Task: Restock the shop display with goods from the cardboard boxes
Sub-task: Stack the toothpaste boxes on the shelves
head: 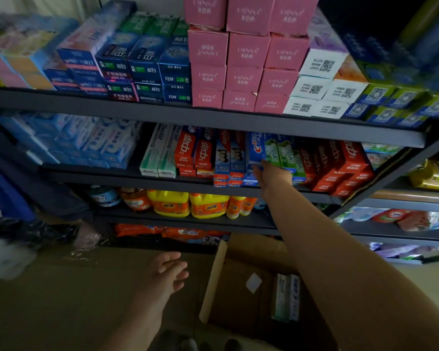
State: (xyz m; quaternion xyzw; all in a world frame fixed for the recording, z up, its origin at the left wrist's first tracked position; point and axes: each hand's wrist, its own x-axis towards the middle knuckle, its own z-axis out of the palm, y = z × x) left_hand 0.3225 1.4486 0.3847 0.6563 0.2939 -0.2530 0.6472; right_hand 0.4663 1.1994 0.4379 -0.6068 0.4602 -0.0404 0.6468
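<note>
Stock check, near to far.

1. Cardboard box [241, 287], floor, front of shelving: open, flap up. Approx 2 toothpaste cartons [285, 297] visible standing at its right side; rest of interior dark, count uncertain. Judged: nearly emptied, a few pcs left to shelve.

2. Left hand [169, 273]: low over the floor beside box, fingers spread loose, holding nothing.

3. Right hand [273, 176]: arm stretched to middle shelf [127, 174]; fingers wrapped on blue toothpaste carton [256, 150], which stands upright in the row, base at shelf front. Judged: placement step in hand, carton about seated.

4. Middle shelf, toothpaste row: white "Doctor" ctns x2; red ctns x2 upright w/ small stacks under; blue/red x2; blue x1 (in hand); green approx 3; dark-red stack right, too many and too angled to count. Blue/white stack left, blurred.

5. Lower shelf: yellow jugs [188, 203] x2, plus approx 3 orange/other bottles beside.

6. Top shelf: pink boxes [243, 54], 3 wide x 4 high showing = approx 12 fronts. White QR-label boxes approx 5. Blue ctns left, uncounted.

Status: display looks mostly full; remainder = box contents.
</note>
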